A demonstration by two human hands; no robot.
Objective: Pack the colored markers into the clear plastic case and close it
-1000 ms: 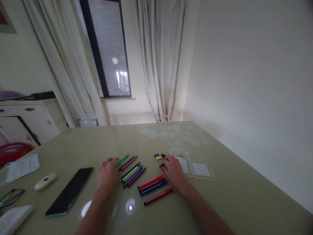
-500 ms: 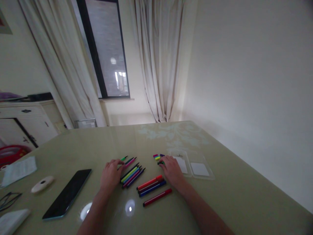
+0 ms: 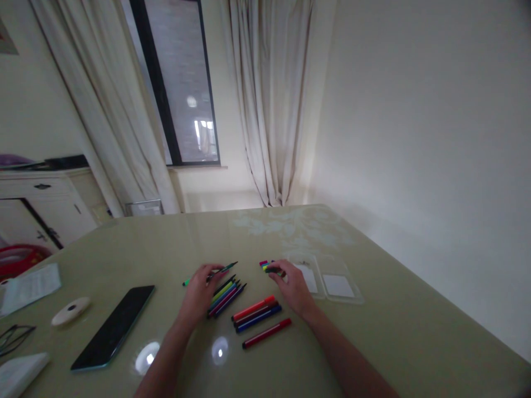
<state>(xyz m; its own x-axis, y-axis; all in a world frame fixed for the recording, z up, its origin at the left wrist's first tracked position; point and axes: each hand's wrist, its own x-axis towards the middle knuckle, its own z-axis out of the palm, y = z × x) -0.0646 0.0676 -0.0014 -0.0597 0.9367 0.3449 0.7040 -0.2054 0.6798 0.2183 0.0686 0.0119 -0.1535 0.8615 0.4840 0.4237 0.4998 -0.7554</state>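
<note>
My left hand (image 3: 202, 287) is closed around a dark teal felt-tip pen (image 3: 229, 267), whose uncapped tip points to the far right. A green pen end (image 3: 185, 283) shows at that hand's left side. Beside its fingers lie several uncapped felt-tip pens (image 3: 226, 298) in a slanted row. My right hand (image 3: 293, 284) pinches a small dark pen cap (image 3: 274, 270). Just behind its fingertips are several bright loose caps (image 3: 263, 263), partly hidden. Closer to me lie orange and blue capped pens (image 3: 258, 319) and a separate dark red pen (image 3: 267, 334).
An open clear plastic case (image 3: 338, 286) with white inserts lies right of my right hand. On the left are a black tablet or phone (image 3: 114, 327), a white oval object (image 3: 70, 312), a paper sheet (image 3: 33, 287) and glasses (image 3: 15, 338). A wall borders the table's right side.
My left hand has moved right and lifted the teal pen, turning its tip rightward. My right hand has shifted slightly away from me with the cap.
</note>
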